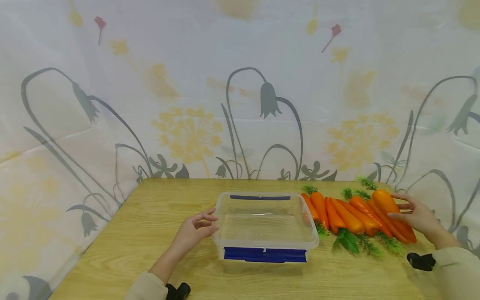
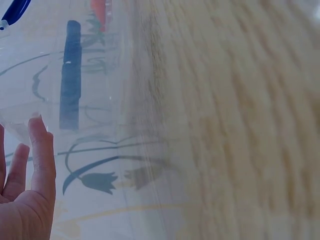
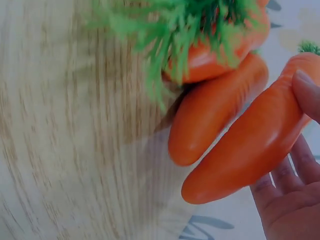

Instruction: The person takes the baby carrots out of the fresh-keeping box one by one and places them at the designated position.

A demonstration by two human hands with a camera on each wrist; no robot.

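Note:
A clear plastic food container (image 1: 262,241) with blue side clips and no lid stands on the table in the head view. At its left rim is my left hand (image 1: 196,228), fingertips against or very near the edge; in the left wrist view that hand (image 2: 30,185) shows fairly straight fingers by the container's corner. My right hand (image 1: 420,214) holds the rightmost orange carrot (image 1: 386,203) in the row. The right wrist view shows the thumb on top of this carrot (image 3: 250,145) and the other fingers under it, its tip pointing down-left.
Several more shiny carrots (image 1: 348,216) with green tops lie side by side to the container's right, close to its rim. Green leaves (image 1: 346,241) stick out at their near ends. Behind the wooden table (image 1: 161,200) hangs a flower-patterned cloth (image 1: 187,83).

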